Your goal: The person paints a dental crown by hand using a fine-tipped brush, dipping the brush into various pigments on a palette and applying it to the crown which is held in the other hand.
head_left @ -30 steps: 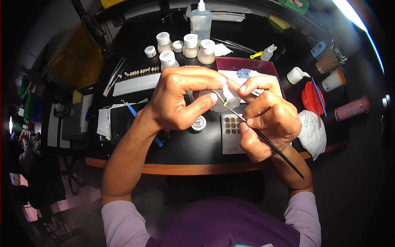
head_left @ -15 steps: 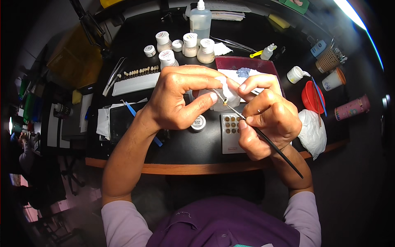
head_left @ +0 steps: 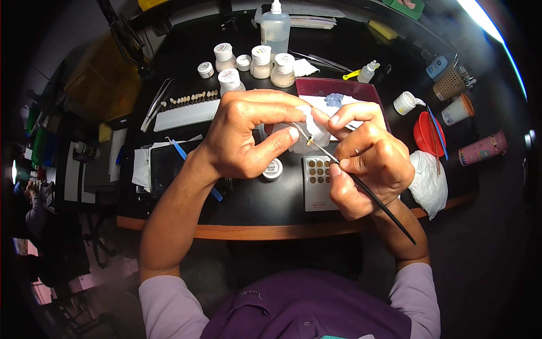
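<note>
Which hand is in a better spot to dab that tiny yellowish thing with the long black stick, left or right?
Probably the right hand: it holds the black stick, whose tip is right at the tiny piece. The left hand seems busy gripping a thin metal tool beside it.

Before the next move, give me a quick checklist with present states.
1. Right hand holding the slim dark-handled tool: ok, between thumb and fingers.
2. Left hand holding the thin metal holder: ok, between thumb and fingers.
3. Tool tip touching the small piece: cannot tell, too small.
4. Grey palette fully in view: not ok, right hand covers part.
5. Red bowl clear of both hands: ok.
</note>
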Available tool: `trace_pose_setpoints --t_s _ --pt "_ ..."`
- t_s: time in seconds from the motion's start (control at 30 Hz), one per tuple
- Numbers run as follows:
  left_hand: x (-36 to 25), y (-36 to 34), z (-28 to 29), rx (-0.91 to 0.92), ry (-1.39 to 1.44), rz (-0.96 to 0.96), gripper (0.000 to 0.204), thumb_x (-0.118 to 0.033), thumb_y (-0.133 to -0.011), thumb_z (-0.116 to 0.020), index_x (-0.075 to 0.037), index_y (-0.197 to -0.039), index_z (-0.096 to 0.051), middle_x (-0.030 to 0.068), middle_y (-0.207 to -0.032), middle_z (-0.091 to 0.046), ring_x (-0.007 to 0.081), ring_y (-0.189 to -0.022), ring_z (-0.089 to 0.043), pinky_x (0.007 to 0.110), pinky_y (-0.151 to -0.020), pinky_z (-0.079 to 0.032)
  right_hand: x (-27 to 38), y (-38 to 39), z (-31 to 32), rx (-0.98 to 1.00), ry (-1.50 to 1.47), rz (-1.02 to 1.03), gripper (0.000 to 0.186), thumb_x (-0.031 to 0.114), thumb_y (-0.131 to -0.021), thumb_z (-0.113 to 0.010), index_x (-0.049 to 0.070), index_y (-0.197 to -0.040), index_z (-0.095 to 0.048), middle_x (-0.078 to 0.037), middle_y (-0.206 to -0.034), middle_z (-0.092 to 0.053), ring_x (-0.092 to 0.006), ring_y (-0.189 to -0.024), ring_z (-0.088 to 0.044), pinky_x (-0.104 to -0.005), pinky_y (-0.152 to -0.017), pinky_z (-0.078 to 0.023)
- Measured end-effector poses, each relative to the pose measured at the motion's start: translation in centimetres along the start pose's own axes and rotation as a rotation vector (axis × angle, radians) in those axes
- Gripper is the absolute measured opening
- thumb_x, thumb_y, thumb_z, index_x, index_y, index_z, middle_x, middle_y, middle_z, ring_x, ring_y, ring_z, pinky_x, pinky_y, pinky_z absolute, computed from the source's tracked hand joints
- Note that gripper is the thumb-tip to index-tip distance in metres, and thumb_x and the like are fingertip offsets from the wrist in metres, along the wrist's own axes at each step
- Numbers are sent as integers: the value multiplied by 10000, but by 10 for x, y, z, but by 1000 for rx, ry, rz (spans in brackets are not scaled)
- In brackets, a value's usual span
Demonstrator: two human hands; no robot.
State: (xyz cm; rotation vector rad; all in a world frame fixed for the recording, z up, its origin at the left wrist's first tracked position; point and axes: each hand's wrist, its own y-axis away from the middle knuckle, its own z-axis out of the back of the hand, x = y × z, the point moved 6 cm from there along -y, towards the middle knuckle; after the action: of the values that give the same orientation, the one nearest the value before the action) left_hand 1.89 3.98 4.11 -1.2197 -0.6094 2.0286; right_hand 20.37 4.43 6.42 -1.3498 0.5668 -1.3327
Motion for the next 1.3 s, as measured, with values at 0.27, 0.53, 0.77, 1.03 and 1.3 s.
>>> trace_pose_setpoints --t_s 0.27,0.53,0.77,1.03,1.3 --pt "1 0 1 -6 6 -22 205 13 -790 -717 65 -982 -764 204 -1010 -772 265 -874 -762 319 -755 -586 -2 0 -2 0 -1 2 217 -86 -567 -640 39 -704 -527 -67 -691 -601 -345 -880 -697 -426 -798 -550" --pt "1 0 0 -3 30 -7 193 -15 -796 -714 64 -967 -758 194 -997 -773 259 -849 -758 316 -734 -578 -4 2 1 -14 -35 -12 205 -82 -628 -653 34 -752 -537 -74 -696 -604 -340 -856 -685 -434 -788 -556" --pt "1 0 1 24 -9 24 181 -55 -811 -710 64 -942 -751 186 -980 -772 236 -785 -737 305 -663 -552 -6 3 0 -11 -41 -3 196 -71 -680 -681 30 -783 -548 -83 -705 -610 -333 -869 -677 -443 -797 -559" --pt "1 0 0 -15 22 -25 186 -52 -813 -705 66 -949 -751 191 -980 -770 247 -803 -743 312 -680 -560 -4 2 0 0 -32 -15 204 -84 -664 -678 30 -772 -548 -86 -711 -613 -340 -890 -679 -447 -808 -563" --pt "0 0 0 -7 8 -31 187 -26 -797 -716 67 -955 -753 202 -992 -770 289 -879 -760 337 -763 -586 -1 1 -1 3 -45 -22 203 -91 -600 -659 28 -728 -557 -76 -710 -613 -348 -904 -679 -456 -820 -576"
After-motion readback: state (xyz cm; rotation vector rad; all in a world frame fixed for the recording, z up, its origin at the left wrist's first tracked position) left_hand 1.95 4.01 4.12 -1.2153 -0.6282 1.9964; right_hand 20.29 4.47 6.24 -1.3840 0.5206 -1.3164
